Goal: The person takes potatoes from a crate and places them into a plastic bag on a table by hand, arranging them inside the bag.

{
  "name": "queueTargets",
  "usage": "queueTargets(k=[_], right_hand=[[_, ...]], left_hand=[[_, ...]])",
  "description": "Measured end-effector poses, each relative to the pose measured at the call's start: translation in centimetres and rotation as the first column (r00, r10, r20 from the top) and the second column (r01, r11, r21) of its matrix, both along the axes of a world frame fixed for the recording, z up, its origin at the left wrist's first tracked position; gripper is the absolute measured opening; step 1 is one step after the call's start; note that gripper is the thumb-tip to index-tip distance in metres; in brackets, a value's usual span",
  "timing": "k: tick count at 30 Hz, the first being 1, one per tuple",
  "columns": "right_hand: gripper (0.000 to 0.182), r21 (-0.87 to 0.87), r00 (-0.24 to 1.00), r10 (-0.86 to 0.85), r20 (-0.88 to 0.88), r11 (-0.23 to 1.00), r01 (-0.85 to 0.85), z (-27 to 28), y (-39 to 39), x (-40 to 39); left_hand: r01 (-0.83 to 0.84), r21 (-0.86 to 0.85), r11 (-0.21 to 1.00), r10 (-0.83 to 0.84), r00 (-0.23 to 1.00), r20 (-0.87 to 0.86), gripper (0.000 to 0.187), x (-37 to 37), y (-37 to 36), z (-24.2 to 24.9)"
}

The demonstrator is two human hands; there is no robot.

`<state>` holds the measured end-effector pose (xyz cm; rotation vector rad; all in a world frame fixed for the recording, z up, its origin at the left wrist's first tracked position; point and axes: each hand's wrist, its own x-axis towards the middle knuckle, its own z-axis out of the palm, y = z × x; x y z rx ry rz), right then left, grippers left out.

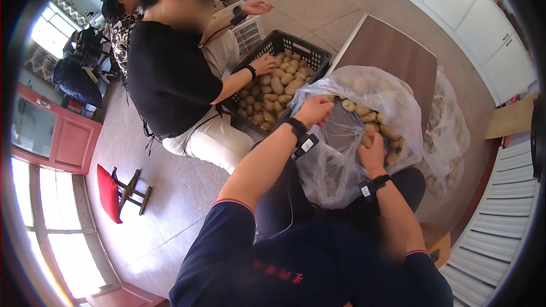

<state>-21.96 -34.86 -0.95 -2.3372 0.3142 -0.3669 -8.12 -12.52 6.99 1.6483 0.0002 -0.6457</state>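
Note:
A clear plastic bag (327,179) lies open in front of my knees, with potatoes (390,132) inside along its far and right sides. My left hand (314,112) is at the bag's left edge, its fingers curled; whatever lies between them, if anything, is hidden. Inside the bag, my right hand (372,154) has its fingers closed around a potato (371,128) near the other potatoes. Both my wrists wear dark bands with small white-faced devices.
A co-worker (170,74) sits at my left, one hand (263,64) on potatoes in a black crate (318,52). Beyond the bag stands a brown-topped table (392,40). Another filled bag (446,131) is at the right. A red-seated stool (108,193) and white radiator (495,227) flank me.

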Motion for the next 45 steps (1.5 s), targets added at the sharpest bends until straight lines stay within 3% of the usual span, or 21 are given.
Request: queueTargets(k=[4,5,6,9,13,16,19,24,28,30,34,37,38,39,41,45], right_hand=[[0.037,0.126,0.999,-0.032,0.018,0.992,0.029,1.4,0.7,0.8],[0.034,0.461,0.991,-0.024,-0.129,0.884,0.081,3.1,1.2,0.6],[0.032,0.726,0.965,0.035,-0.261,0.666,0.172,4.5,1.8,0.6],[0.031,0.81,0.95,0.128,-0.283,0.562,0.166,5.0,2.2,0.9],[0.04,0.83,0.942,0.157,-0.296,0.53,0.173,6.1,3.1,1.5],[0.039,0.856,0.959,0.156,-0.237,0.501,0.13,6.6,3.8,2.5],[0.038,0.872,0.97,0.165,-0.179,0.484,0.078,7.0,4.6,3.4],[0.039,0.903,0.986,0.147,-0.083,0.429,0.011,6.8,5.1,3.8],[0.045,0.916,0.984,0.132,-0.116,0.398,0.055,5.5,4.8,3.5],[0.045,0.847,0.984,0.055,-0.172,0.519,0.119,4.6,4.2,3.1],[0.042,0.78,0.972,-0.014,-0.233,0.595,0.195,2.1,1.9,2.3],[0.038,0.686,0.962,-0.189,-0.196,0.675,0.272,-1.1,-0.5,1.5],[0.036,0.553,0.966,-0.206,-0.159,0.792,0.26,-2.3,-1.4,1.3],[0.035,0.397,0.968,-0.218,-0.127,0.883,0.251,-3.3,-2.4,1.0],[0.036,0.331,0.956,-0.283,-0.074,0.898,0.291,-5.0,-3.4,0.7],[0.034,0.217,0.936,-0.34,-0.088,0.911,0.351,-1.6,-2.9,0.1]], left_hand=[[0.106,0.08,0.991,-0.107,0.994,0.011,0.032,-1.0,-0.8,0.7],[0.106,0.08,0.991,-0.107,0.994,0.012,0.032,-1.2,-0.9,0.8],[0.138,0.093,0.986,-0.14,0.99,0.012,0.034,-1.2,-1.1,0.7],[0.195,0.115,0.974,-0.198,0.98,0.015,0.039,-1.5,-1.5,0.3],[0.281,0.061,0.958,-0.281,0.96,-0.009,0.054,-1.7,-1.6,0.0],[0.332,-0.036,0.943,-0.334,0.939,-0.087,0.056,-2.1,-1.6,0.7],[0.437,-0.012,0.9,-0.437,0.898,-0.052,0.056,-2.5,-1.5,1.6],[0.401,-0.02,0.916,-0.401,0.913,-0.071,0.053,-1.7,-0.9,1.3],[0.282,-0.05,0.958,-0.286,0.951,-0.119,0.048,-0.9,-0.3,1.3],[0.191,-0.091,0.977,-0.201,0.972,-0.125,0.046,-0.7,0.1,1.7],[-0.075,-0.202,0.977,0.039,0.983,-0.178,0.04,1.0,1.7,0.9],[-0.213,-0.19,0.958,0.191,0.973,-0.127,0.044,2.6,3.8,-0.8],[-0.191,-0.215,0.958,0.163,0.977,-0.141,0.044,3.2,4.8,-1.3],[-0.268,-0.178,0.947,0.245,0.959,-0.143,0.044,3.7,5.6,-2.1],[-0.412,-0.147,0.899,0.374,0.899,-0.229,0.044,4.9,7.0,-3.9],[-0.406,-0.112,0.907,0.362,0.888,-0.283,0.042,6.2,10.5,-5.8]])
